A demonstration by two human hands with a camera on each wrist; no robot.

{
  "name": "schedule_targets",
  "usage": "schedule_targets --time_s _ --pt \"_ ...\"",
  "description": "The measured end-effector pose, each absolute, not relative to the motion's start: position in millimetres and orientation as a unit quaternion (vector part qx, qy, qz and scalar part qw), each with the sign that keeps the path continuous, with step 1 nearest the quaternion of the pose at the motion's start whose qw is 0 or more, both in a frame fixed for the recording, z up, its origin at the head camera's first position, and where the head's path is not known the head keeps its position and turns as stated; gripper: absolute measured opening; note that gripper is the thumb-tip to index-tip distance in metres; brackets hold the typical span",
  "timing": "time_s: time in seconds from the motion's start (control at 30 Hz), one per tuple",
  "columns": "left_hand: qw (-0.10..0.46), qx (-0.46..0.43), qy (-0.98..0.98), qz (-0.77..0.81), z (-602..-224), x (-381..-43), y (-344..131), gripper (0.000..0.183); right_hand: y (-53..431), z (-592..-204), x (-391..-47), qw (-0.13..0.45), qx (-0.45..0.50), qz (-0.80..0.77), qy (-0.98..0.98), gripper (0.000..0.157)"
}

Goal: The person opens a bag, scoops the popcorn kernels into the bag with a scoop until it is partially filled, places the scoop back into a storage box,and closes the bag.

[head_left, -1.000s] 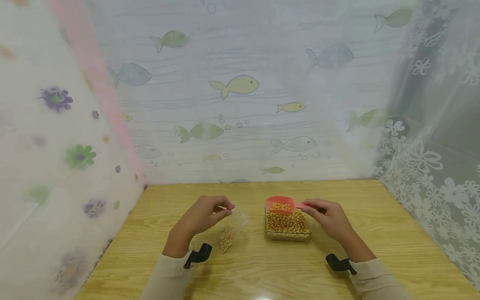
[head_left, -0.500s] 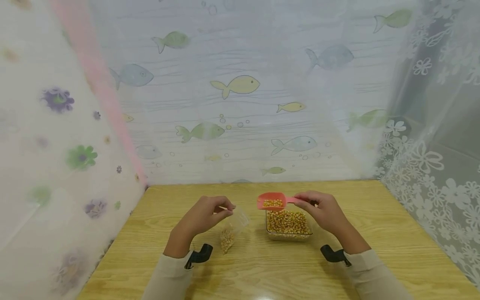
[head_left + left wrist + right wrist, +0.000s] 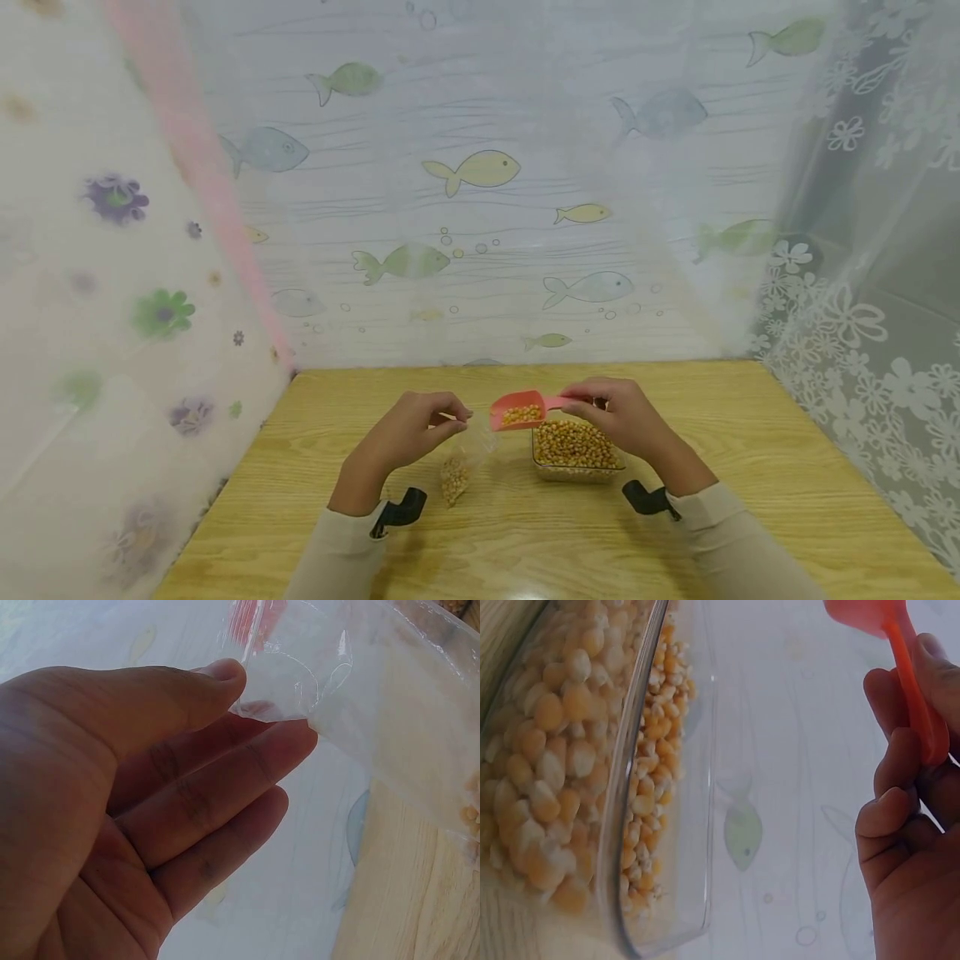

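My left hand (image 3: 408, 433) pinches the top edge of a clear zip bag (image 3: 352, 682) between thumb and fingers. Corn kernels (image 3: 453, 479) fill the bag's lower part, close to the tabletop. My right hand (image 3: 618, 417) grips the handle of a red scoop (image 3: 913, 697), which carries some kernels. The scoop's front edge is right at the bag's mouth in the head view, between the two hands. Below the right hand stands a clear rectangular container (image 3: 577, 475) full of corn kernels (image 3: 547, 765); its rim and side wall show large in the right wrist view.
Both items stand on a wood-grain table (image 3: 517, 542). Behind it hangs a sheet printed with fish (image 3: 480, 171); a flowered sheet (image 3: 112, 417) lines the left and a white-flowered clear one (image 3: 855, 333) the right. A black wrist mount (image 3: 401, 508) sits on each forearm.
The right hand has lifted the scoop of kernels out of the container and moved it left to the bag. The left hand and the bag have stayed almost in place.
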State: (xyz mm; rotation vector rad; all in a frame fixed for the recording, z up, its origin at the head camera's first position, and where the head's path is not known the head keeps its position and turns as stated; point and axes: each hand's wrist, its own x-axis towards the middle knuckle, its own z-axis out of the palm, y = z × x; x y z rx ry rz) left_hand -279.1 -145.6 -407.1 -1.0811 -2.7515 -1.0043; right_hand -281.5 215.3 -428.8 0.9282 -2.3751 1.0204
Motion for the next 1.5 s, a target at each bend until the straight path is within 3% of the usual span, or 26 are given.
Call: schedule_targets --time_s 0.73,1.5 --pt "0.003 -0.329 -0.886 -0.327 -405 -274 -146 0.011 181 -389 -289 0.132 0.415 0.231 -0.870 0.019" --pt "0.015 -0.345 -0.881 -0.324 -408 -276 -143 0.011 172 -355 -284 0.133 0.468 0.156 -0.860 0.010"
